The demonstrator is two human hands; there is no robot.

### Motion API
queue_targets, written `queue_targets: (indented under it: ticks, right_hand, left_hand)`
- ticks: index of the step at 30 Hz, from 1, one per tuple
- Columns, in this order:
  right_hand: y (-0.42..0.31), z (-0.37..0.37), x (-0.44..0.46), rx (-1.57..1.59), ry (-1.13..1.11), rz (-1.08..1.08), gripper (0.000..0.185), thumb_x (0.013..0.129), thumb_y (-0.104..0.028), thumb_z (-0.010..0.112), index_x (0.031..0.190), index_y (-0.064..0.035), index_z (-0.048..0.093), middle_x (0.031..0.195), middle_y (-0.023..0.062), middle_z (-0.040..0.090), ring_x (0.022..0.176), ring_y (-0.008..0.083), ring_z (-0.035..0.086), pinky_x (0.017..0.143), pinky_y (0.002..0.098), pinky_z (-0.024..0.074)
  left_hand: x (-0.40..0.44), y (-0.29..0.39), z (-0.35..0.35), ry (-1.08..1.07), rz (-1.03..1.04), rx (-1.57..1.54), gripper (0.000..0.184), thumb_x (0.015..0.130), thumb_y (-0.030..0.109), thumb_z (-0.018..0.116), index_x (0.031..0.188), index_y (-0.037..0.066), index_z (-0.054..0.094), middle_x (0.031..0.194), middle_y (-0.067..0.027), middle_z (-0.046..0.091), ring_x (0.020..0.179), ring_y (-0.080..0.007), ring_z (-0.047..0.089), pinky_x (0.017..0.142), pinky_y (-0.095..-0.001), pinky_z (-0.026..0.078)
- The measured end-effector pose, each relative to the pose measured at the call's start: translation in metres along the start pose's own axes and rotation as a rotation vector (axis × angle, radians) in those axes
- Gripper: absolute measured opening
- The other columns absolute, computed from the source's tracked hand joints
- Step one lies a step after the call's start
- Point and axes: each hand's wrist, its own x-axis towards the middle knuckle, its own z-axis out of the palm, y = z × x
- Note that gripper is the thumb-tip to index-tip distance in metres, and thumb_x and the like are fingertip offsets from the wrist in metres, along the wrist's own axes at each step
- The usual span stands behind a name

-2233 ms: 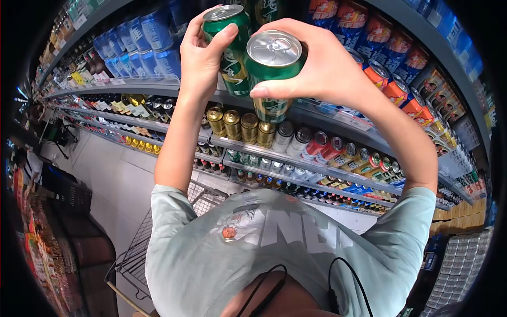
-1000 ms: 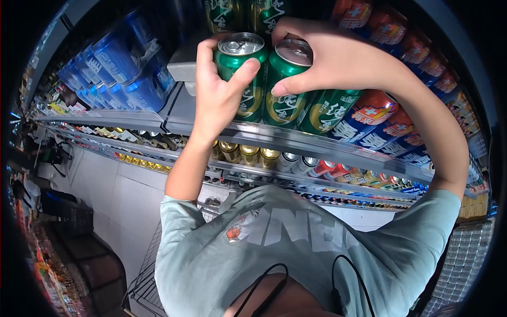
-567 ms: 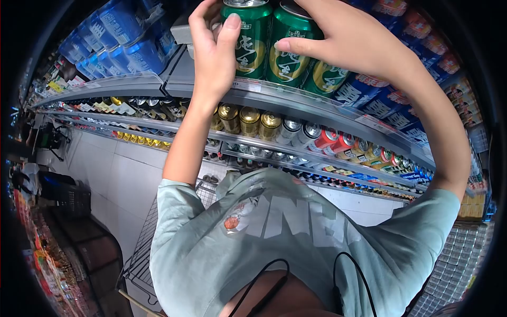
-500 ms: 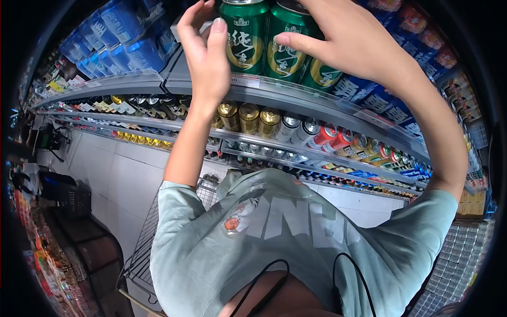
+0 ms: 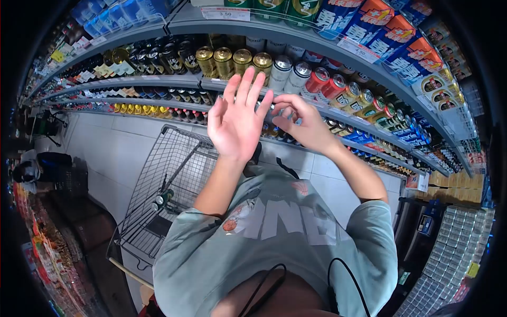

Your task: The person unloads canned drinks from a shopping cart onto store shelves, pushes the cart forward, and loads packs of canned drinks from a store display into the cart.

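Note:
My left hand (image 5: 237,119) is raised palm up in front of the middle shelves, its fingers spread and nothing in it. Close beside it on the right is my right hand (image 5: 303,121), empty, with its fingers loosely curled and apart. Beyond the fingertips stands a row of gold cans (image 5: 223,62), with silver cans (image 5: 280,73) and red cans (image 5: 318,80) farther right. Green cans (image 5: 271,8) stand on the upper shelf at the top edge, only their lower parts in view.
A wire shopping cart (image 5: 182,142) stands at my lower left with a green item (image 5: 162,199) in it. Blue and orange cans (image 5: 369,24) fill the upper shelf at right. A dark basket (image 5: 71,179) is at far left, stacked packs (image 5: 449,248) at lower right.
Both hands have let go of the green cans, which stay on the upper shelf, and have come down toward my body. The view has tilted lower, showing more of the cart.

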Motion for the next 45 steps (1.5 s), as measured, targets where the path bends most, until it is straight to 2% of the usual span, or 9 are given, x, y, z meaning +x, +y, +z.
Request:
queue_targets:
  ticks: [5,16,21,30,32,34,40,42,45]
  right_hand:
    - [0.028,0.076,-0.091,0.342,0.107,0.263,0.017,0.097,-0.018,0.058,0.097,-0.0011,0.060,0.077,0.0015,0.060,0.067,0.0070,0.050,0.063,0.0242,0.0432]
    - [0.061,0.163,-0.240,0.372,-0.139,0.461,0.038,0.099,-0.036,0.053,0.081,-0.0033,0.063,0.063,0.0001,0.055,0.060,0.0087,0.050,0.056,0.0267,0.0389]
    - [0.054,0.191,-0.255,0.672,-0.153,0.480,0.041,0.102,-0.036,0.049,0.078,-0.0054,0.061,0.060,-0.0027,0.048,0.056,0.0053,0.043,0.053,0.0230,0.0311]
    - [0.061,0.269,-0.259,0.667,-0.107,0.662,0.034,0.102,-0.030,0.046,0.078,-0.0088,0.058,0.063,-0.0049,0.047,0.055,0.0044,0.038,0.051,0.0220,0.0282]
    - [0.059,0.297,-0.253,0.729,-0.038,0.858,0.030,0.101,-0.027,0.040,0.080,-0.0097,0.052,0.060,-0.0038,0.043,0.049,0.0054,0.035,0.047,0.0217,0.0280]
    - [0.065,0.319,-0.244,0.751,-0.073,0.866,0.025,0.101,-0.026,0.041,0.084,-0.0099,0.050,0.063,-0.0022,0.045,0.050,0.0075,0.038,0.047,0.0221,0.0306]
    - [0.064,0.370,-0.182,0.841,-0.273,0.891,0.020,0.100,-0.021,0.039,0.086,-0.0080,0.047,0.068,0.0008,0.040,0.056,0.0119,0.040,0.049,0.0270,0.0308]
    - [0.065,0.392,-0.152,0.758,-0.303,0.895,0.019,0.100,-0.019,0.038,0.087,-0.0070,0.047,0.069,0.0016,0.041,0.057,0.0123,0.043,0.050,0.0267,0.0321]
    - [0.076,0.441,-0.107,0.643,-0.344,0.931,0.018,0.100,-0.017,0.040,0.089,-0.0067,0.048,0.070,0.0019,0.043,0.059,0.0127,0.045,0.052,0.0268,0.0349]
  left_hand:
    - [-0.103,-0.023,-0.013,0.051,-0.065,0.164,0.055,0.098,0.034,0.042,0.142,0.003,0.041,0.157,-0.0190,0.027,0.147,-0.0340,0.022,0.119,-0.0520,0.017]
    - [-0.272,-0.026,-0.043,0.199,-0.276,0.623,0.047,0.097,0.026,0.044,0.138,0.002,0.042,0.151,-0.0205,0.036,0.143,-0.0315,0.031,0.117,-0.0403,0.023]
    - [-0.295,-0.011,-0.041,0.219,-0.339,0.676,0.042,0.097,0.024,0.043,0.133,0.001,0.045,0.145,-0.0200,0.044,0.129,-0.0269,0.048,0.077,-0.0352,0.053]
    - [-0.329,0.020,-0.080,0.480,-0.243,1.036,0.027,0.093,0.009,0.053,0.119,0.002,0.056,0.124,-0.0120,0.062,0.104,-0.0160,0.060,0.078,-0.0307,0.052]
    - [-0.332,0.048,-0.083,0.733,-0.349,0.971,0.020,0.093,0.006,0.054,0.112,0.002,0.059,0.115,-0.0096,0.066,0.102,-0.0143,0.060,0.087,-0.0286,0.048]
    - [-0.330,0.087,-0.120,0.643,0.238,1.440,0.016,0.095,0.007,0.053,0.107,0.002,0.063,0.100,-0.0052,0.067,0.093,-0.0103,0.058,0.086,-0.0258,0.046]
    - [-0.367,0.281,-0.211,1.121,0.725,1.375,0.015,0.100,0.010,0.049,0.099,0.002,0.062,0.098,-0.0052,0.067,0.094,-0.0134,0.058,0.090,-0.0272,0.043]
    - [-0.388,0.342,-0.245,1.261,0.818,1.380,0.014,0.099,0.011,0.051,0.102,0.003,0.062,0.097,-0.0062,0.068,0.094,-0.0149,0.059,0.090,-0.0283,0.043]
    - [-0.429,0.424,-0.324,1.611,0.545,1.786,0.022,0.087,0.008,0.058,0.108,0.006,0.062,0.107,-0.0121,0.065,0.105,-0.0288,0.059,0.095,-0.0375,0.044]
